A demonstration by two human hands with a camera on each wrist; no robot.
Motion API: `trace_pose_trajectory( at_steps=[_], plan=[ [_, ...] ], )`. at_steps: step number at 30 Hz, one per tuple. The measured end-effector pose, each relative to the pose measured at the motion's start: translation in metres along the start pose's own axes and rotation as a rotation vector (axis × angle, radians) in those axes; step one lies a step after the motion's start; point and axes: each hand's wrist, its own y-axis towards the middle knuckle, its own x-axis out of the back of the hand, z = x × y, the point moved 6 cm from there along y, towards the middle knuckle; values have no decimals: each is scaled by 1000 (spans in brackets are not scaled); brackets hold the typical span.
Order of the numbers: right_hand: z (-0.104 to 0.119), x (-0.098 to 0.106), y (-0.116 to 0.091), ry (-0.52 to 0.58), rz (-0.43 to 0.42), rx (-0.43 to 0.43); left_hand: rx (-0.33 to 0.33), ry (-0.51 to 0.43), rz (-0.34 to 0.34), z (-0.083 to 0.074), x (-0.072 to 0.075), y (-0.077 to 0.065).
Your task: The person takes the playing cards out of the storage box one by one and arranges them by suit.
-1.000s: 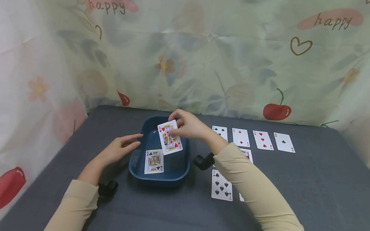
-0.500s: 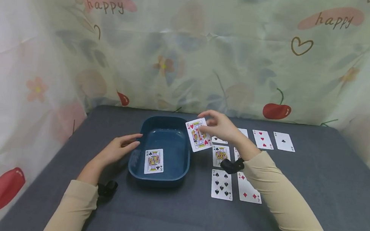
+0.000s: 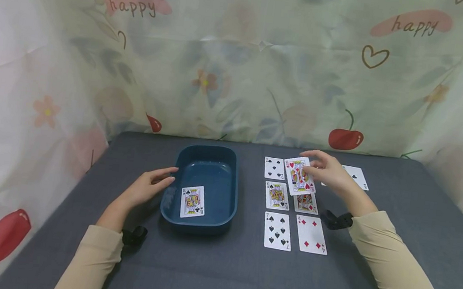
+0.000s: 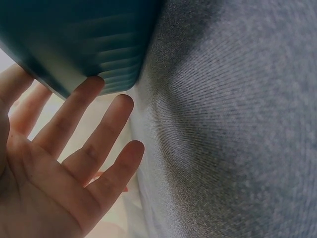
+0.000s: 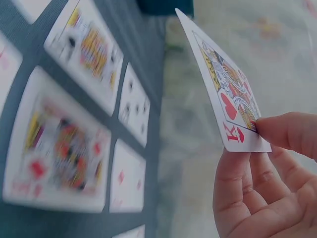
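My right hand pinches a king of hearts between thumb and fingers, above the cards at the right of the table. The right wrist view shows the same king of hearts raised and tilted, its face visible. Below it, a king of diamonds is partly covered in the head view. My left hand is beside the blue bin, fingers loosely spread at its left wall; in the left wrist view a fingertip appears to touch it. A king of clubs lies face up in the bin.
Cards lie in rows on the dark grey cloth: a black-suited king, a seven of spades, a four of diamonds, and a back row with a black number card. A patterned curtain stands behind.
My right hand has carried the king of hearts from over the bin rightward to above the card rows. My left hand has stayed at the bin's left side.
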Motion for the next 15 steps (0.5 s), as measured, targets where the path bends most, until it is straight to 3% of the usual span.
trace_pose_trajectory(
  at_steps=[8,15],
  plan=[
    [-44,29,-16,-26,-71,-86,-25,0,-5,-1,0,0],
    [-69,41,-26,-28,-90,-130,-24,-8,-9,0,0,-1]
  ],
)
